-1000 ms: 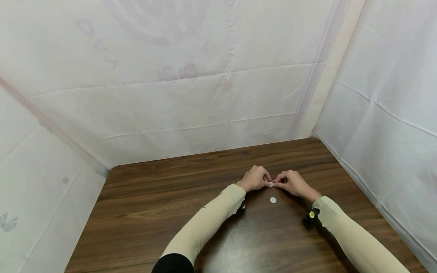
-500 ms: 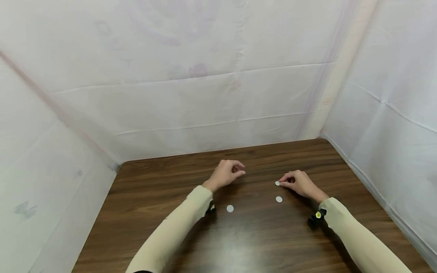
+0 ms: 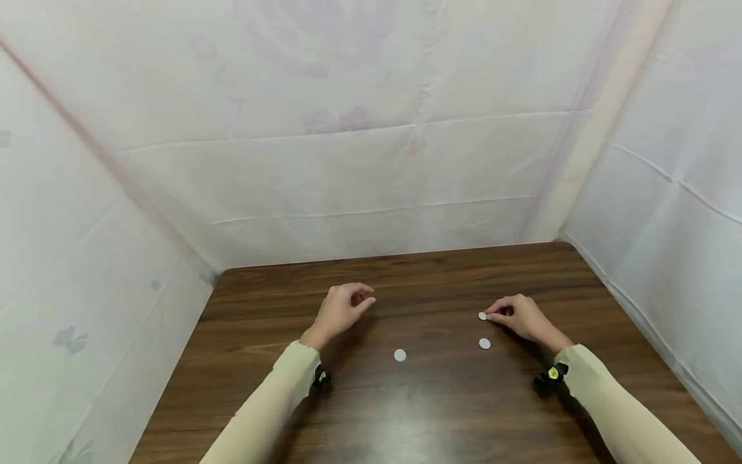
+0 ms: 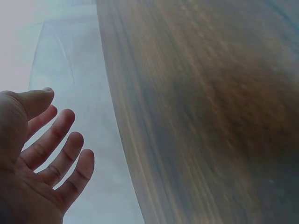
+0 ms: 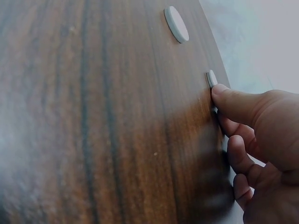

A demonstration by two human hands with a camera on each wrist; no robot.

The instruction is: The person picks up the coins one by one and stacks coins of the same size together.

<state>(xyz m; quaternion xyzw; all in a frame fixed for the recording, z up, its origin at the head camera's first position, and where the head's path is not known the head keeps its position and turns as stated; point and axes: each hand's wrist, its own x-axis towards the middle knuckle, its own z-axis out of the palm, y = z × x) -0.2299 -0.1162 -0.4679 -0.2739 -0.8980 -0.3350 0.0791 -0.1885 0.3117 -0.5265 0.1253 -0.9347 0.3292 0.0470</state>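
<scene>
My right hand [image 3: 522, 317] pinches the edge of a small round white disc [image 3: 482, 316] between thumb and forefinger, close to the tabletop. In the right wrist view the thumb tip overlaps the near end of that disc [image 5: 212, 78]. A second white disc [image 3: 484, 343] lies flat just nearer to me than the pinched one. Further left, a third disc [image 3: 400, 355] rests on the wood. My left hand [image 3: 339, 309] hovers over the table's left half, fingers loosely bent and holding nothing. Its spread fingers [image 4: 72, 144] show clearly in the left wrist view.
The dark wood-grain table [image 3: 440, 412] has its far edge close to a white sheet wall [image 3: 359, 174]. Similar sheets hang on the left and the right. A small black device [image 3: 551, 379] sits at the right wrist, another black device [image 3: 321, 375] at the left.
Both hands were together at one small white piece; the left hand has let go and moved away left. The left disc has come into sight. The head view has shifted slightly.
</scene>
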